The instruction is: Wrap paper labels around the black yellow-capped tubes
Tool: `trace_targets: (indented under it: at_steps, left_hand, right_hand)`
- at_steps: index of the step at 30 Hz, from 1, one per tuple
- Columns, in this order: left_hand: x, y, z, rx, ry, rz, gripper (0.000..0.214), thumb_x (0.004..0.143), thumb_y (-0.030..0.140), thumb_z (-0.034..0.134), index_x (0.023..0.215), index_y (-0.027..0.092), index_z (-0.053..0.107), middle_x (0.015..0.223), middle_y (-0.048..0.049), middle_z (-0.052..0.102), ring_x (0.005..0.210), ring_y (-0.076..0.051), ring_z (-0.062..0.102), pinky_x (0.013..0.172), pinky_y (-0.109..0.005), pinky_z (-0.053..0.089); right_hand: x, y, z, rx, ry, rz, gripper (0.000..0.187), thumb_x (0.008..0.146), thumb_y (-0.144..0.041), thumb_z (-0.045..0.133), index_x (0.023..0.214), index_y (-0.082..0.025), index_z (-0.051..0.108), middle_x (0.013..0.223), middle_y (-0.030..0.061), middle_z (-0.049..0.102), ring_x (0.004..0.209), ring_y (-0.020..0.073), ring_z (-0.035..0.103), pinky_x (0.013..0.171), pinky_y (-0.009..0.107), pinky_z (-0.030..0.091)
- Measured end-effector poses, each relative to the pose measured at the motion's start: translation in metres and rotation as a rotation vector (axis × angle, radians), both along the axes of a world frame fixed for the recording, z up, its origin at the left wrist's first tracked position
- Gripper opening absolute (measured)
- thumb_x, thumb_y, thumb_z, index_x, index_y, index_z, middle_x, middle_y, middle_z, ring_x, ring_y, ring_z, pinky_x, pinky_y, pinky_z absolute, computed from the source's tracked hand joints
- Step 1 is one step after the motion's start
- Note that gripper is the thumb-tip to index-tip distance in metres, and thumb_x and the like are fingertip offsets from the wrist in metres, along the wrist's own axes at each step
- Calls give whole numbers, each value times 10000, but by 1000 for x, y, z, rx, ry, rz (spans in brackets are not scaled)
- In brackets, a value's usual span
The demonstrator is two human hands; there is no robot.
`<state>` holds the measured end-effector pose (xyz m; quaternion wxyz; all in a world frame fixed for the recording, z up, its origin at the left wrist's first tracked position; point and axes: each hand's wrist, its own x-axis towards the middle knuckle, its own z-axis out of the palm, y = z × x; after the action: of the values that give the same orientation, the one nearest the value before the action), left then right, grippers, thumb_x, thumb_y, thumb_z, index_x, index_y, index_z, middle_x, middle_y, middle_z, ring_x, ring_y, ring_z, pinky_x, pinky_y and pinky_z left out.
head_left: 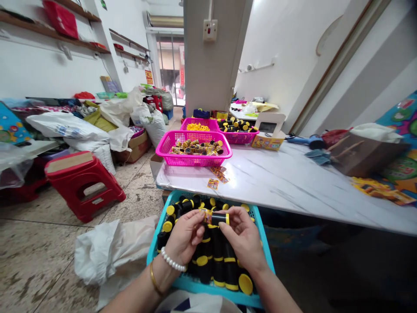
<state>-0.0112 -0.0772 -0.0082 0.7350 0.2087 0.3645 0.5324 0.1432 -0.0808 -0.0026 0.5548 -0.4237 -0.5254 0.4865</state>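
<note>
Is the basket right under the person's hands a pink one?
No: the basket nearest the camera, full of black tubes, is turquoise, while the pink baskets stand on the white table.

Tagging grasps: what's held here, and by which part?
A small black tube, held level above the teal basket: left hand pinches its labelled left end, right hand its yellow-banded right end.

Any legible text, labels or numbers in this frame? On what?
None legible.
Red-and-yellow wall sign: blurred.
Stickers on white table: too small.
Printed box: too small.
Label on black tube, held by left hand and right hand: blurred.
</note>
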Motion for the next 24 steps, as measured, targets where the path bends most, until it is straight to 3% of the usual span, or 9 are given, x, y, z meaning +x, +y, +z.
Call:
trace_targets:
  at_steps: [3, 8, 15, 18, 24]
  left_hand:
    - [0, -1, 5, 27, -3, -42, 267, 678, 289, 787, 782, 117, 611, 612, 42, 552, 353, 10, 351, 286, -108, 180]
    - [4, -7, 18, 97, 16, -16, 285, 682, 314, 785, 763, 114, 599, 657, 20, 596, 354, 10, 376, 282, -109, 183]
    - [11, -15, 24, 141, -27, -46, 268, 697, 302, 774, 753, 108, 597, 678, 11, 594, 367, 7, 384, 283, -105, 193]
    - [10, -18, 23, 114, -40, -25, 250, 701, 277, 770, 778, 107, 604, 668, 18, 583, 368, 7, 380, 281, -100, 198]
    - [6, -22, 23, 51, -113, 2, 216, 703, 220, 759, 797, 108, 601, 683, 16, 597, 366, 19, 339, 287, -95, 186]
  right_hand:
    - [0, -4, 9, -8, 43, 34, 273, 762, -321, 717, 890, -237, 492, 1058, 74, 718, 957, 226, 691, 883, 378, 533]
    - [2, -14, 16, 95, -6, -32, 264, 778, -297, 707, 935, -234, 504, 1185, 107, 672, 1082, 244, 646, 956, 412, 496]
    - [1, -23, 24, 90, 11, -16, 293, 766, -366, 721, 916, -230, 510, 1092, 104, 709, 972, 249, 690, 871, 390, 542]
    - [1, -23, 22, 110, 7, -30, 287, 759, -359, 728, 911, -230, 522, 1039, 92, 722, 920, 238, 701, 830, 366, 553]
    - [-3, -27, 8, 190, -49, -62, 271, 784, -307, 709, 975, -238, 529, 1096, 87, 694, 975, 225, 682, 910, 388, 525]
